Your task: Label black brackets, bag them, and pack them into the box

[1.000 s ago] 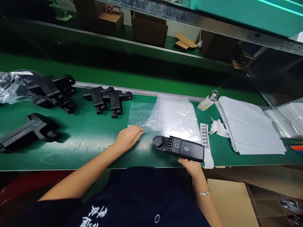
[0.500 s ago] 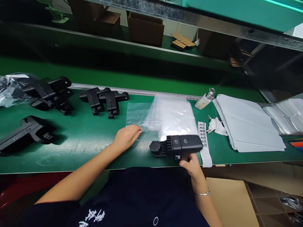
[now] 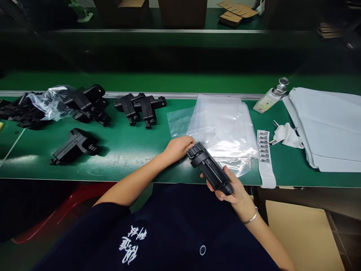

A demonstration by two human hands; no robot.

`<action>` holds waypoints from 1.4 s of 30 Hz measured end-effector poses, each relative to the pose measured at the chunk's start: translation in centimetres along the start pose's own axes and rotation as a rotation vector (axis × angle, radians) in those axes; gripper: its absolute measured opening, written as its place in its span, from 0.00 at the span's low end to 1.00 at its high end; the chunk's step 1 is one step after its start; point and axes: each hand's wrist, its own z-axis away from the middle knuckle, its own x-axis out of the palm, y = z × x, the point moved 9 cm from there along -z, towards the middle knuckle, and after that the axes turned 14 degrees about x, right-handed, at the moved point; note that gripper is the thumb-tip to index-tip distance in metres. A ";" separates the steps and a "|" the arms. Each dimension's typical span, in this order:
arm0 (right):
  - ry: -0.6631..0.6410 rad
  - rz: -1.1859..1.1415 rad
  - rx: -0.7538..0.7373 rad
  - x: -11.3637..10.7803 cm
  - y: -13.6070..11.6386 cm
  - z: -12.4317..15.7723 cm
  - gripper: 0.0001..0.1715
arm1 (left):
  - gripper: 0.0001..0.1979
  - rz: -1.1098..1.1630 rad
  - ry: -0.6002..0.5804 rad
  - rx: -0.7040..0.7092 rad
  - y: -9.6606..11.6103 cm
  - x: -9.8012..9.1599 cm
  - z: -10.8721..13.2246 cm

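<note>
My right hand (image 3: pixel 232 188) is closed around a black plastic clamp-like bracket (image 3: pixel 211 171), tilted so its ribbed end points up and left. That end lies close to the fingertips of my left hand (image 3: pixel 179 148). Those left fingers are pinched at the near edge of a thin clear plastic bag (image 3: pixel 180 120); the fingertips themselves are partly hidden. Beneath and beside it lies a stack of clear plastic bags (image 3: pixel 222 124). The bracket is held above the near edge of this stack.
More black brackets (image 3: pixel 141 107) lie left of the bags, with a pile (image 3: pixel 87 101) and a single bracket (image 3: pixel 75 146) further left. To the right are a label strip (image 3: pixel 265 154), a pump bottle (image 3: pixel 269 99), a crumpled white cloth (image 3: pixel 287 135) and white sheets (image 3: pixel 332 128).
The bracket has turned in my right hand from lying level to slanting, its ribbed end now beside my left hand. My left hand stays at the bag's edge. The camera view has shifted.
</note>
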 end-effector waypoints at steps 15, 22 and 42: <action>0.341 0.095 -0.074 -4.0 0.5 -0.4 0.33 | 0.11 0.576 0.084 -0.030 1.2 -3.3 2.7; 0.596 0.483 -0.238 -3.4 -2.7 0.4 0.28 | 0.11 0.170 -0.035 0.155 4.0 -2.9 2.4; 0.860 0.651 -0.543 -2.5 -6.8 -1.4 0.26 | 0.13 0.092 -0.057 0.741 12.9 1.0 1.9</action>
